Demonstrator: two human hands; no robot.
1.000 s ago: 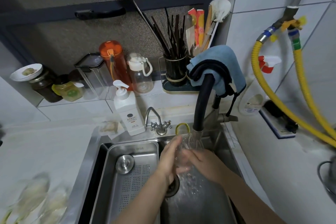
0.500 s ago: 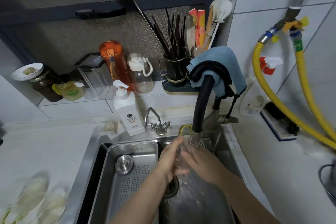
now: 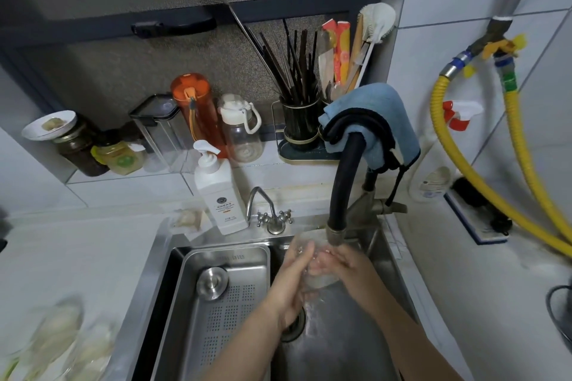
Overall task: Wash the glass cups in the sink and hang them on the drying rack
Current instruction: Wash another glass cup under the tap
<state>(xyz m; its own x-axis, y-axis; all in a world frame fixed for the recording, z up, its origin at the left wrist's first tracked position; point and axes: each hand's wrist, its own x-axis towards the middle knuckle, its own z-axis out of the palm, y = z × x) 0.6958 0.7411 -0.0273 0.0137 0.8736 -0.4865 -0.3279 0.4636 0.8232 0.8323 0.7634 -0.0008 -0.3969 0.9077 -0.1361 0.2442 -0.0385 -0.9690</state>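
Both hands, left [image 3: 292, 280] and right [image 3: 349, 266], curled around one glass cup [image 3: 315, 269] under the faucet [image 3: 335, 233].

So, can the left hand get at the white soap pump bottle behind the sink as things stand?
Probably not at once: the left hand holds the glass cup under the faucet. The way to the soap bottle looks free otherwise.

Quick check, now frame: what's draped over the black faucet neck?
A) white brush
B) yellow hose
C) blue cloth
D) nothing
C: a blue cloth hangs over the top of the faucet; the yellow hose runs along the right wall instead.
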